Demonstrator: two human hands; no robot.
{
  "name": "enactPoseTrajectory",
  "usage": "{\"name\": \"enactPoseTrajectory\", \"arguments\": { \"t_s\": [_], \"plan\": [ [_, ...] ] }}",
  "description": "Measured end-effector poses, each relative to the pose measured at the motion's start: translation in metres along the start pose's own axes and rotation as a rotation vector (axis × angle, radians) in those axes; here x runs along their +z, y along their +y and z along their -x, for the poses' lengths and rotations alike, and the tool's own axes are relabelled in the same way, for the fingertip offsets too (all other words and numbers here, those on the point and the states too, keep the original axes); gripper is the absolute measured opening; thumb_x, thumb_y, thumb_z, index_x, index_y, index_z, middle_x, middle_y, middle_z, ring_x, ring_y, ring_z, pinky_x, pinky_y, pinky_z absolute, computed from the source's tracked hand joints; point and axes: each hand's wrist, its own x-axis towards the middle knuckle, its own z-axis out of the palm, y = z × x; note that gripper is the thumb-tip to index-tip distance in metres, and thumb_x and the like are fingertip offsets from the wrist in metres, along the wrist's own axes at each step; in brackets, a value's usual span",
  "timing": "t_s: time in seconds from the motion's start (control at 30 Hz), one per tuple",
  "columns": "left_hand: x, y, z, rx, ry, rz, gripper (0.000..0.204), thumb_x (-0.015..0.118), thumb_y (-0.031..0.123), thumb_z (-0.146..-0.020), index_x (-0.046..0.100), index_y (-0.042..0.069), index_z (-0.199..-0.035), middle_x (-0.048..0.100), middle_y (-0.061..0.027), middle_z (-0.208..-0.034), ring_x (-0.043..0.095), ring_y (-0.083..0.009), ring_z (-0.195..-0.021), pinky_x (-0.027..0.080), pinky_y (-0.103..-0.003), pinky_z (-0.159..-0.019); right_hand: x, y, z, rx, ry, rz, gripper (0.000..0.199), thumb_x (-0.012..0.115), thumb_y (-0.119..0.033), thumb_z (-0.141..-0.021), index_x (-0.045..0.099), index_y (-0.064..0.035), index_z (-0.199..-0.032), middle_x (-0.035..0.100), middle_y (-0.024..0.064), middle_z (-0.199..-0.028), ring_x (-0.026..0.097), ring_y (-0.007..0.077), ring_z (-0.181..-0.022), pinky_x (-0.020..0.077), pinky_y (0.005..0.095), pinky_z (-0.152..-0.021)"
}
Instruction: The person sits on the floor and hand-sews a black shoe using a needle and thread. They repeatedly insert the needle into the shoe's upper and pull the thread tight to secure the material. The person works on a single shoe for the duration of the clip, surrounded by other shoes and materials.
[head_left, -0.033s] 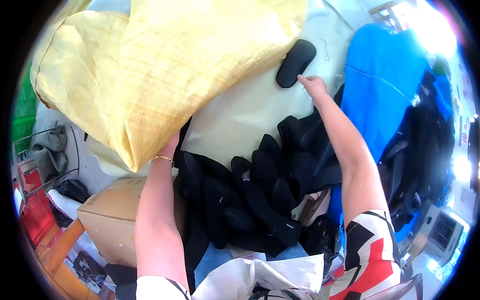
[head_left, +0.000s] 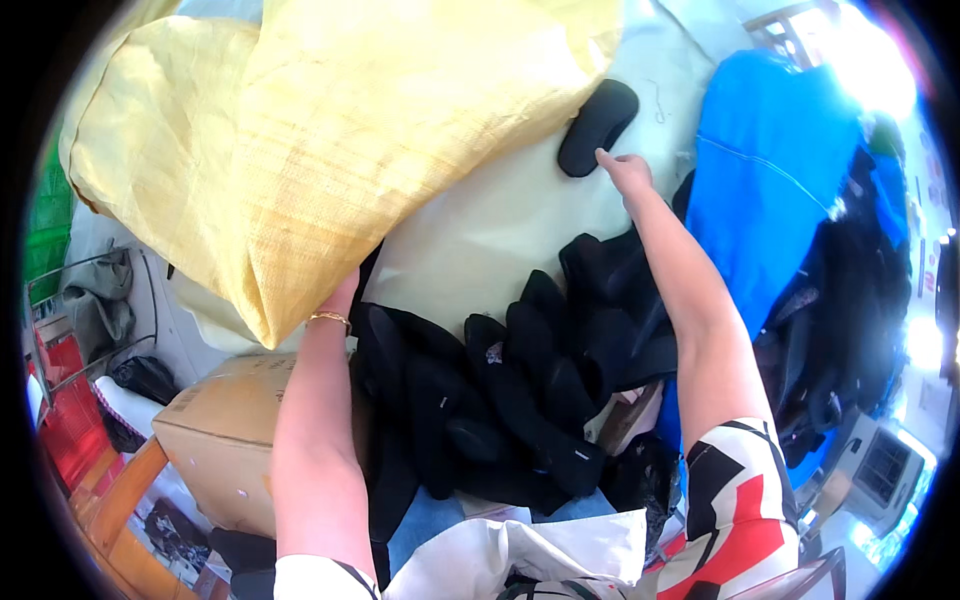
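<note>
A black insole-shaped pad [head_left: 600, 125] lies on the pale sheeted surface [head_left: 470, 215], by the edge of a large yellow woven sack [head_left: 330, 150]. My right hand [head_left: 628, 175] reaches to it from the right. Its fingers are closed, with the tips at the pad's lower right edge. My left hand [head_left: 342, 292] is under the sack's lower corner, beside a strip of black material; the sack hides its fingers. Between my forearms lies a heap of black padded pieces [head_left: 480, 400], soft and overlapping.
A cardboard box [head_left: 220, 430] stands left of my left forearm. To the right hang a blue sack [head_left: 765, 170] and a pile of black pieces [head_left: 825, 310]. A red basket [head_left: 72, 425], a wooden chair part [head_left: 125, 500] and a grey device [head_left: 880, 465] stand at the sides.
The view has shifted very slightly. My right hand stays at the pad's edge, my left hand stays under the sack, and the heap looks unchanged.
</note>
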Motion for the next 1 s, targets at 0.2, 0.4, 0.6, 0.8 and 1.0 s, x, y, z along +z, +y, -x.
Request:
{"name": "enactPoseTrajectory", "arguments": {
  "t_s": [0.2, 0.4, 0.6, 0.8, 1.0],
  "plan": [
    [-0.037, 0.033, -0.010, -0.017, -0.489, -0.247, 0.027, 0.063, 0.016, -0.083, 0.071, 0.003, -0.105, 0.068, -0.0215, -0.111, 0.063, -0.0391, -0.110, 0.049, -0.049, -0.097, 0.064, -0.009, -0.029, 0.166, 0.072, 0.047, 0.081, 0.078, -0.055, -0.078, 0.062, 0.0149, -0.116, 0.067, 0.0270, -0.115, 0.065, 0.0366, -0.108, 0.0501, 0.0415, -0.091],
    [-0.072, 0.116, -0.016, 0.312, -0.569, -0.084, 0.020, 0.061, 0.004, -0.078, 0.074, 0.004, -0.092, 0.070, -0.0190, -0.097, 0.067, -0.0375, -0.097, 0.053, -0.049, -0.088, 0.053, -0.013, -0.005, 0.292, -0.152, -0.561, 0.058, 0.081, -0.035, -0.083, 0.063, 0.0068, -0.118, 0.067, 0.0138, -0.117, 0.065, 0.0242, -0.107, 0.0518, 0.0365, -0.088],
    [-0.180, 0.190, 0.002, 0.390, -0.259, 0.219, 0.009, 0.063, 0.011, -0.076, 0.069, 0.004, -0.079, 0.068, -0.0161, -0.086, 0.067, -0.0349, -0.085, 0.054, -0.047, -0.073, -0.053, -0.011, 0.168, 0.291, -0.495, -1.223, 0.039, 0.066, -0.022, -0.098, 0.059, 0.0037, -0.127, 0.065, 0.0107, -0.123, 0.061, 0.0222, -0.116, 0.0483, 0.0366, -0.100],
    [-0.318, 0.197, 0.120, -0.077, -0.434, 1.151, 0.026, 0.064, 0.023, -0.086, 0.067, 0.001, -0.101, 0.065, -0.0201, -0.080, 0.067, -0.0308, -0.085, 0.051, -0.043, -0.079, -0.200, 0.030, 0.385, 0.006, -0.451, -0.888, 0.030, 0.062, -0.019, -0.100, 0.061, 0.0019, -0.122, 0.069, 0.0077, -0.109, 0.065, 0.0149, -0.100, 0.0515, 0.0292, -0.087],
    [-0.416, 0.120, 0.233, -0.721, -0.333, 1.380, 0.031, 0.062, 0.029, -0.088, 0.067, -0.002, -0.088, 0.067, -0.0092, -0.073, 0.060, -0.0184, -0.053, 0.047, -0.030, -0.046, -0.224, 0.009, 0.535, -0.153, -0.543, -0.919, 0.025, 0.064, -0.018, -0.098, 0.061, 0.0004, -0.115, 0.067, 0.0039, -0.103, 0.064, 0.0127, -0.092, 0.0519, 0.0275, -0.078]
  ]
}}
